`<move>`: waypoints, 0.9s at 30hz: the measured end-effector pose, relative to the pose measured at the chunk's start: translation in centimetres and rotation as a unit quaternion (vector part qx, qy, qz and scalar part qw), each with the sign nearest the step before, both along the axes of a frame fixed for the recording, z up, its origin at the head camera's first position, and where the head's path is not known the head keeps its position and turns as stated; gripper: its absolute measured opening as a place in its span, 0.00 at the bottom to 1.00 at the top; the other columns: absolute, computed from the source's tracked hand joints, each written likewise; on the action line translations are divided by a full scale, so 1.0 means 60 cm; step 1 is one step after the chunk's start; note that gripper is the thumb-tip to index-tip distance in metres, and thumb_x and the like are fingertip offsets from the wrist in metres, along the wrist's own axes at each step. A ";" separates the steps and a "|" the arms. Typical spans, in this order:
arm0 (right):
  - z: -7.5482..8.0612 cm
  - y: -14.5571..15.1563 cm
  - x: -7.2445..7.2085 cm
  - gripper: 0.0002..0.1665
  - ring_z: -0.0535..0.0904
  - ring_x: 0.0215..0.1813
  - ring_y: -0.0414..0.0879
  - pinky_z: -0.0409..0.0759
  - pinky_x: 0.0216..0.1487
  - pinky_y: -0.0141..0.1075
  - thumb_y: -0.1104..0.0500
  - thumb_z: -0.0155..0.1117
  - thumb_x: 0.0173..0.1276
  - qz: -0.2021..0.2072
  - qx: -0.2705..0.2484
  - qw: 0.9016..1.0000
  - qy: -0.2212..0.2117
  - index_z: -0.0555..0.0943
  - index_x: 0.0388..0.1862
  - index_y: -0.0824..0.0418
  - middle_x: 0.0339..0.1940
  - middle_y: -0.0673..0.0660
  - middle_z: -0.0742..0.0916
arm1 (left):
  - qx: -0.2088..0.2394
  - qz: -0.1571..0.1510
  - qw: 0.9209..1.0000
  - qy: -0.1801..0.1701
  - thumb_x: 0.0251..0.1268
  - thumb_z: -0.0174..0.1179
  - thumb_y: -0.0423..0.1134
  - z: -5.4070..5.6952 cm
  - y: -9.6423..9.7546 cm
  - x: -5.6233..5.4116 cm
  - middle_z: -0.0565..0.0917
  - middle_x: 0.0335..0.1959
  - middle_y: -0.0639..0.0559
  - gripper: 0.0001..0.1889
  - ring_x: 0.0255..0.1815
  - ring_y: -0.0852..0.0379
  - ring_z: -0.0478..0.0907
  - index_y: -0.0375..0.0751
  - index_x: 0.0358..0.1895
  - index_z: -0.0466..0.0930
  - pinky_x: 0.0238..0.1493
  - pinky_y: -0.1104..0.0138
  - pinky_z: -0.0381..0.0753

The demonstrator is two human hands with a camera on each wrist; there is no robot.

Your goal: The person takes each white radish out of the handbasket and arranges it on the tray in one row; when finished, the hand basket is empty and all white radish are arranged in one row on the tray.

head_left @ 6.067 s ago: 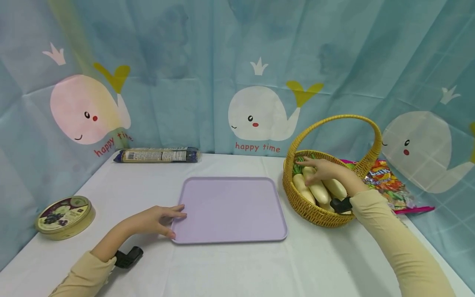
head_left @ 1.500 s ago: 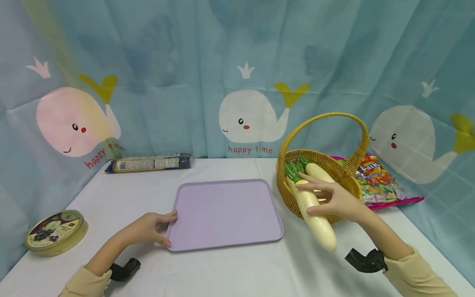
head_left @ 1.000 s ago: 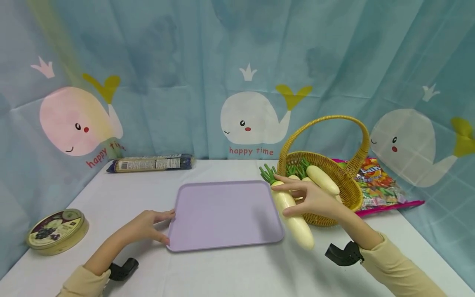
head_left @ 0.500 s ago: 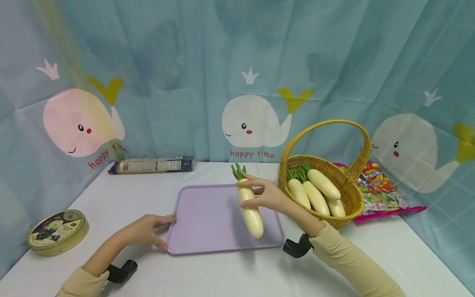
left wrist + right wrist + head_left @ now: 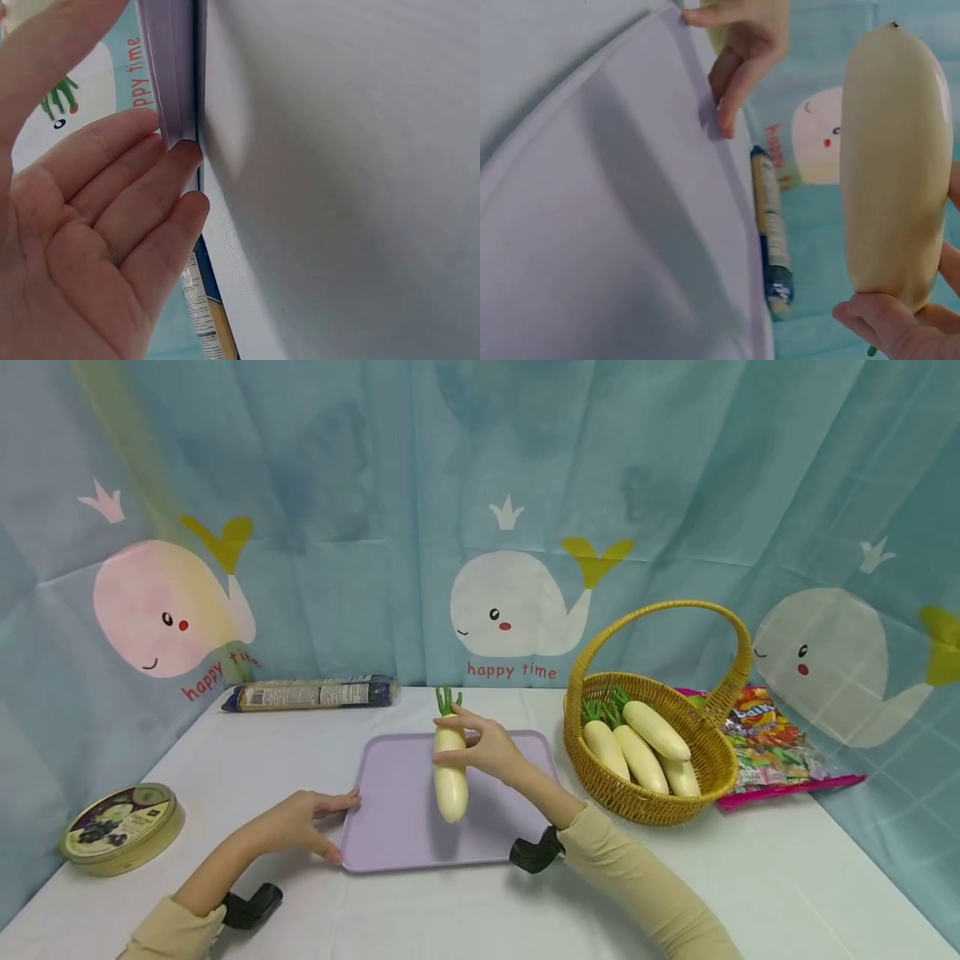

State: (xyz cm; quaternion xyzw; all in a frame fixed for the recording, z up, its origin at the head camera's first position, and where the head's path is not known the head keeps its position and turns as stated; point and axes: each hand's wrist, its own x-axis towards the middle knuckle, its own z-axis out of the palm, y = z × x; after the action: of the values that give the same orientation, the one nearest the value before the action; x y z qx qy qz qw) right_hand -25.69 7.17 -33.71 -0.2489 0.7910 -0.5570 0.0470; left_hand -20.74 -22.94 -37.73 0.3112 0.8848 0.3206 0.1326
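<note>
My right hand grips a white radish with short green leaf stubs, thumb on one side and fingers on the other. The radish hangs over the lilac tray, its leafy end pointing to the back and its shadow falling on the tray in the right wrist view. At the tray's left edge, my left hand touches the rim with its fingertips, fingers relaxed and spread; the left wrist view shows fingertips right against the tray's side. Several more white radishes lie in the wicker basket on the right.
The basket's tall arched handle rises beside the tray. Behind it lies a colourful candy bag. A long blue-ended packet lies at the back left, and a round tin stands at the left edge of the white table.
My right hand has taken a radish out of the basket and carried it left, from the basket's front to above the tray. My left hand has stayed at the tray's left edge.
</note>
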 end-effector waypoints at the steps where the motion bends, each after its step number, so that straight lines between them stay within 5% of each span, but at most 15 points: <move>1: -0.005 -0.007 -0.003 0.31 0.75 0.51 0.49 0.77 0.44 0.34 0.58 0.73 0.48 -0.005 0.000 1.000 -0.003 0.77 0.55 0.57 0.68 0.52 0.62 | 0.000 0.002 1.000 0.001 0.35 0.71 0.48 -0.001 0.000 0.000 0.66 0.58 0.31 0.44 0.56 0.34 0.63 0.24 0.57 0.67 0.51 0.52 0.69; 6: -0.022 -0.037 -0.019 0.31 0.74 0.52 0.49 0.76 0.45 0.32 0.56 0.74 0.47 -0.037 0.003 0.999 0.012 0.78 0.54 0.55 0.68 0.53 0.62 | -0.004 0.004 1.000 0.012 0.34 0.71 0.49 -0.002 0.001 -0.001 0.68 0.57 0.32 0.44 0.55 0.34 0.65 0.25 0.57 0.68 0.50 0.51 0.70; 13: -0.038 -0.073 -0.043 0.31 0.55 0.67 0.49 0.66 0.58 0.41 0.55 0.75 0.44 -0.083 0.019 0.996 0.033 0.79 0.51 0.56 0.68 0.54 0.62 | -0.018 0.009 1.000 0.013 0.33 0.71 0.50 0.000 0.005 -0.002 0.67 0.57 0.32 0.46 0.55 0.35 0.66 0.25 0.58 0.67 0.50 0.50 0.70; 21: -0.050 -0.112 -0.054 0.30 0.55 0.67 0.52 0.59 0.62 0.44 0.53 0.75 0.45 -0.097 0.026 0.995 0.019 0.80 0.50 0.54 0.67 0.57 0.63 | -0.018 0.009 1.000 0.010 0.34 0.71 0.51 0.002 0.001 0.000 0.67 0.57 0.30 0.47 0.53 0.35 0.68 0.24 0.59 0.64 0.50 0.50 0.69; 27: -0.070 -0.133 -0.056 0.31 0.57 0.66 0.51 0.59 0.62 0.44 0.47 0.73 0.45 -0.082 0.105 0.991 0.003 0.80 0.51 0.49 0.66 0.57 0.65 | -0.018 0.006 1.000 0.020 0.34 0.71 0.50 0.001 0.001 0.000 0.69 0.56 0.31 0.45 0.53 0.35 0.68 0.23 0.57 0.66 0.49 0.52 0.71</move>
State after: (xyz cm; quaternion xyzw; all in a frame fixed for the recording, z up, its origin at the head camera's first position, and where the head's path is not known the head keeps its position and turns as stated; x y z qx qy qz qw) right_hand -29.06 -0.79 -37.89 -0.1788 0.8630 -0.4718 0.0244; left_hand -20.72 -22.87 -37.68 0.3099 0.8948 0.2988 0.1187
